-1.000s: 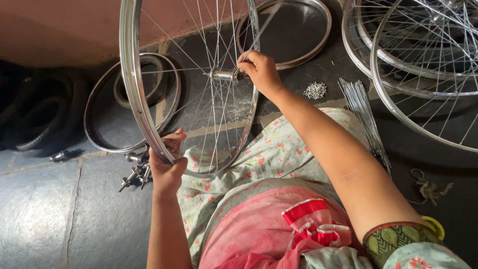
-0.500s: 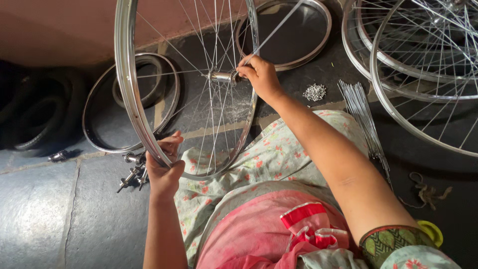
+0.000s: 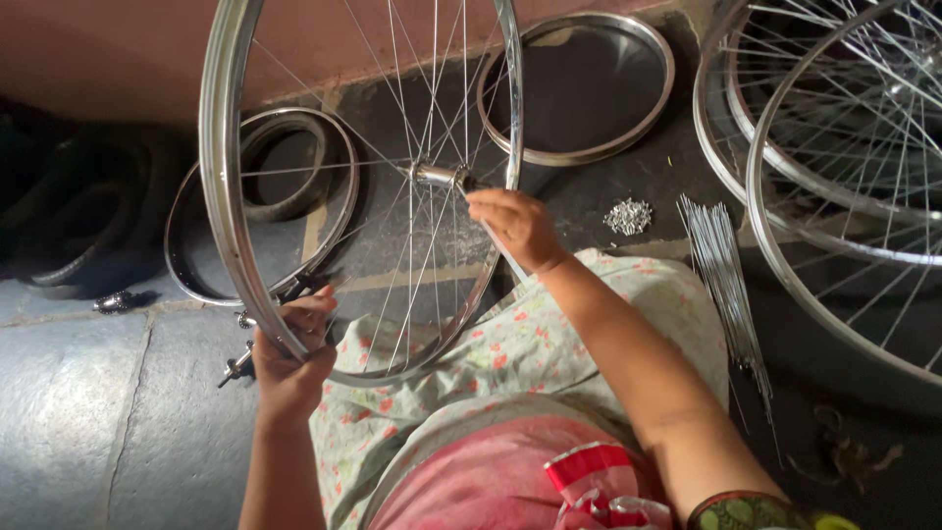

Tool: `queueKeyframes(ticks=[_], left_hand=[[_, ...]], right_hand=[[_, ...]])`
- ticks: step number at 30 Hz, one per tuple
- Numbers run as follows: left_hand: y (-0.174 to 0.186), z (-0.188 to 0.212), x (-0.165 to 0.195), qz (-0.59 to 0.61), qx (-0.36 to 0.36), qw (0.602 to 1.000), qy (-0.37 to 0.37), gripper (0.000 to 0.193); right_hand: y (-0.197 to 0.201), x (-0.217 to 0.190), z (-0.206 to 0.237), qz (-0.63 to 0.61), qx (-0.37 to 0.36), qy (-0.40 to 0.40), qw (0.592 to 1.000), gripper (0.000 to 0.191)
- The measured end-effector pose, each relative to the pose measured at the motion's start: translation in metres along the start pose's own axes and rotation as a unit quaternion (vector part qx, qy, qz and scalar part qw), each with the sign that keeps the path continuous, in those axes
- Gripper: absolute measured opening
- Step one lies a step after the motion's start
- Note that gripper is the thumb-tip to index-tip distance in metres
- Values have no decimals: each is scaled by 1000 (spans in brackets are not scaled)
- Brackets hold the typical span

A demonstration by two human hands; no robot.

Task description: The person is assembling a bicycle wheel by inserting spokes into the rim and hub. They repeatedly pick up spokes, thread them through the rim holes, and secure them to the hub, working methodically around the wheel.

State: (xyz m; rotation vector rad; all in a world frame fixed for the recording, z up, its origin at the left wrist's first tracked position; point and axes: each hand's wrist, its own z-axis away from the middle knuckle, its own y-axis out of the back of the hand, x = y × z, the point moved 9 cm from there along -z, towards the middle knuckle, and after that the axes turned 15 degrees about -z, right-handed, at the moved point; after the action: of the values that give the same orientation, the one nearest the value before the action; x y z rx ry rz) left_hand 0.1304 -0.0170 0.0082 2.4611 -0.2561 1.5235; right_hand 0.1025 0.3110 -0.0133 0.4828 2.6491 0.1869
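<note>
Here a spoked bicycle wheel (image 3: 294, 186) stands upright over the person's lap, its lower edge resting on the floral cloth (image 3: 510, 363) that covers the knees. The left hand (image 3: 289, 358) is at about seven o'clock on the rim, its fingers (image 3: 312, 306) closed around the shiny metal band. The right hand (image 3: 518, 224) reaches in from four o'clock of the wheel's centre, just beside the hub (image 3: 439, 177); its fingers are curled and pinched together among the spokes, but what they pinch is too small to tell. Behind the wheel, at nine o'clock on the floor (image 3: 88, 412), bare rims (image 3: 339, 186) lie flat one upon another, and further left dark rubber tyres (image 3: 69, 216) are heaped against the wall. Small metal axle parts (image 3: 235, 365) lie on the floor just beside the left wrist. At twelve to one o'clock another bare rim (image 3: 589, 155) lies flat; it holds nothing but the dark floor inside its ring. Just below it, near the right hand, sits a small heap of silvery spoke nipples (image 3: 628, 216), and beside that a bundle of loose spokes (image 3: 721, 275) laid lengthwise toward five o'clock. At two to three o'clock, built wheels (image 3: 785, 255) with spokes overlap each other, lying well apart from both hands. No box, tray or bowl holds the loose parts; they lie straight on the floor.
</note>
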Motion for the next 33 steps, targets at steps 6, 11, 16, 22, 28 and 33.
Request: queueKeyframes(ticks=[6, 11, 16, 22, 28, 33], left_hand=[[-14, -35, -7, 26, 3, 999, 20, 55], [-24, -63, -11, 33, 8, 999, 33, 55], [-26, -79, -9, 11, 34, 999, 32, 55], [-26, -82, -5, -54, 62, 996, 44, 59], [-21, -78, -2, -41, 67, 996, 37, 60], [-8, -70, -6, -35, 65, 996, 44, 60]], right_hand=[[-1, 15, 5, 89, -79, 96, 988, 15], [0, 23, 11, 68, -120, 96, 986, 9], [56, 55, 0, 59, -24, 35, 997, 11], [222, 194, 96, 247, 71, -440, 861, 23], [308, 225, 263, 328, -105, -681, 646, 52], [306, 173, 324, 435, -118, -667, 593, 32]])
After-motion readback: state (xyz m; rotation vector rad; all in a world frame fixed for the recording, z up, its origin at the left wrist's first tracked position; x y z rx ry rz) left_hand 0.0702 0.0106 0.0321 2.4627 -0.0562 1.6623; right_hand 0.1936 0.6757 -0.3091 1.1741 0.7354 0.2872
